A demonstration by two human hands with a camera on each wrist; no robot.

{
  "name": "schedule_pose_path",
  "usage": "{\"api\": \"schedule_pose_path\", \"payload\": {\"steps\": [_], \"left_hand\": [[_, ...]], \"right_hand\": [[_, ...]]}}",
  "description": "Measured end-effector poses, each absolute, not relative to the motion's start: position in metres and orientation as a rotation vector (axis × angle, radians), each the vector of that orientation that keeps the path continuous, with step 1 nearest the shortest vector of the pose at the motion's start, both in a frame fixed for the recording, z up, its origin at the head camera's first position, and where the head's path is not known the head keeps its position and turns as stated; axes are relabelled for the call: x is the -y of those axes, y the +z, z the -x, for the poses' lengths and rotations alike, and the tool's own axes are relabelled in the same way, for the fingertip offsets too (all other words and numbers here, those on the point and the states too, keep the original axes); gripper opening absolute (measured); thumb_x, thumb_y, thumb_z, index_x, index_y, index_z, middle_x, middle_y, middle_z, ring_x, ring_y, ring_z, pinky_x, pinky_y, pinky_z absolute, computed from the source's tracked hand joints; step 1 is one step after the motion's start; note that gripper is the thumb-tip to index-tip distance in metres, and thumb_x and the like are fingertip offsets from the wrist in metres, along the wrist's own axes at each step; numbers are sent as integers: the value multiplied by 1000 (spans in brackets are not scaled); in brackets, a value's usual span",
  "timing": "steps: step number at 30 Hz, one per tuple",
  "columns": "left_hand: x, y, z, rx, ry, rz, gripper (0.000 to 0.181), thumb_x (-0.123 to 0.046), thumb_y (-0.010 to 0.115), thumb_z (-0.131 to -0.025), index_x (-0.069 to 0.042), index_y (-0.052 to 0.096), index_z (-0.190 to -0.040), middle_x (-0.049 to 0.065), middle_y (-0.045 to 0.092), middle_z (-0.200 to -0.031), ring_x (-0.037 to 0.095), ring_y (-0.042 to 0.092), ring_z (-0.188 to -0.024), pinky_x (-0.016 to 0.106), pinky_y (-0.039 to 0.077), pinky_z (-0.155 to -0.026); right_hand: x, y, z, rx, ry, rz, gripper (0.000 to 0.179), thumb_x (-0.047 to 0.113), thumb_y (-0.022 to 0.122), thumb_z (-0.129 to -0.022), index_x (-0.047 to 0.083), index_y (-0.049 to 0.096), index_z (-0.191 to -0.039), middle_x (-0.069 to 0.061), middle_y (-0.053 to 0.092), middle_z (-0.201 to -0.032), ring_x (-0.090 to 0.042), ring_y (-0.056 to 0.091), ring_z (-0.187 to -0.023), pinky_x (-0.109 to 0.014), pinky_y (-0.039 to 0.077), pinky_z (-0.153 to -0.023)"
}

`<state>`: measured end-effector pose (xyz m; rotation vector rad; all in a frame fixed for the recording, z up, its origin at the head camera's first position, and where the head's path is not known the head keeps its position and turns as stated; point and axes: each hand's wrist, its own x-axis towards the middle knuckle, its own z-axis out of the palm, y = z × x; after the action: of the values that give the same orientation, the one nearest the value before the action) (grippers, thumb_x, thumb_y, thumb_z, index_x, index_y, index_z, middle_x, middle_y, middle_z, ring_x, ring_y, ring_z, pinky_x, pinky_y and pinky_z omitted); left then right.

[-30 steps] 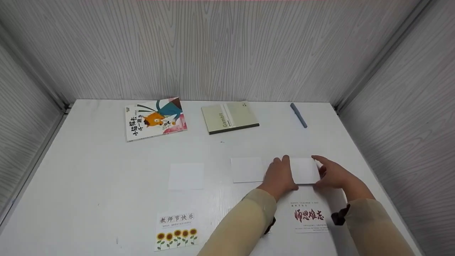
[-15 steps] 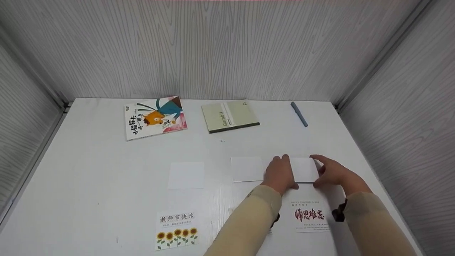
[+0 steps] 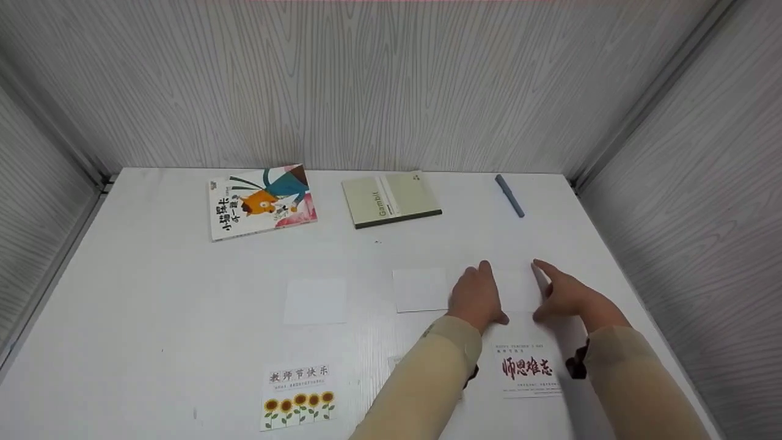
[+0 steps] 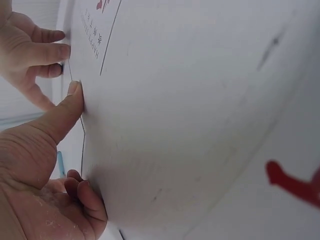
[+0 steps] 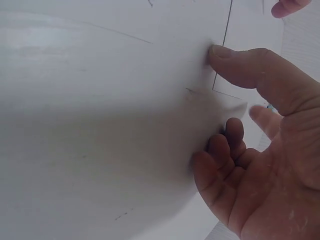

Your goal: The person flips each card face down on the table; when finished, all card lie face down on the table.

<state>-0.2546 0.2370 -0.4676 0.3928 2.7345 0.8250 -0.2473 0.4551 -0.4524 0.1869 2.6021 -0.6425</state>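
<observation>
A blank white card (image 3: 516,290) lies flat on the white table between both hands. My left hand (image 3: 476,296) holds its left end, with the thumb at the near edge and the forefinger reaching to the far edge. At the other end, my right hand (image 3: 568,299) grips it the same way. In the right wrist view, the right thumb (image 5: 235,57) touches the card's near edge, while the other fingers curl on the tabletop. Just left is a second blank card (image 3: 420,289). Nearer lies a card with red lettering (image 3: 528,370).
Further left are another blank card (image 3: 316,300) and a sunflower card (image 3: 299,397). A partly covered card (image 3: 396,363) lies under the left forearm. Along the back are a picture book (image 3: 263,201), a green notebook (image 3: 392,198) and a blue pen (image 3: 509,195). Grained panels enclose the table.
The dark line along the held card's near edge has faded, and the card sits lower against the table. Both hands stay around it. The head view has shifted slightly.
</observation>
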Motion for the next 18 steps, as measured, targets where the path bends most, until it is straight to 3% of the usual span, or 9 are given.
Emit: {"api": "schedule_pose_path", "payload": {"steps": [6,12,14,18], "left_hand": [[-234,-463,253,-2748,816,-405,103,-36,105,-65,-8,51,-149,9,63,-124,20,65,-112,31,56,-95],[-233,-463,249,-2750,764,-489,112,-39,101,-72,-15,38,-163,11,60,-134,22,63,-120,31,53,-100],[-232,-463,247,-2732,749,-519,115,-39,98,-75,-19,32,-166,13,57,-139,24,61,-122,32,52,-101],[-219,-457,246,-2683,841,-577,115,-36,96,-79,-27,25,-169,12,54,-137,19,61,-104,31,54,-91]], "right_hand": [[-454,-452,246,-2627,-635,-189,130,13,92,-71,4,7,-169,-34,58,-131,-43,58,-113,-66,42,-107],[-455,-454,244,-2629,-669,-194,130,15,93,-71,1,8,-168,-39,56,-134,-46,57,-118,-66,41,-108],[-457,-454,241,-2626,-717,-215,132,17,95,-72,1,7,-168,-36,57,-132,-45,57,-116,-62,43,-106],[-461,-453,232,-2614,-886,-280,128,20,94,-78,-1,6,-167,-25,59,-123,-35,59,-105,-48,50,-93]]}}
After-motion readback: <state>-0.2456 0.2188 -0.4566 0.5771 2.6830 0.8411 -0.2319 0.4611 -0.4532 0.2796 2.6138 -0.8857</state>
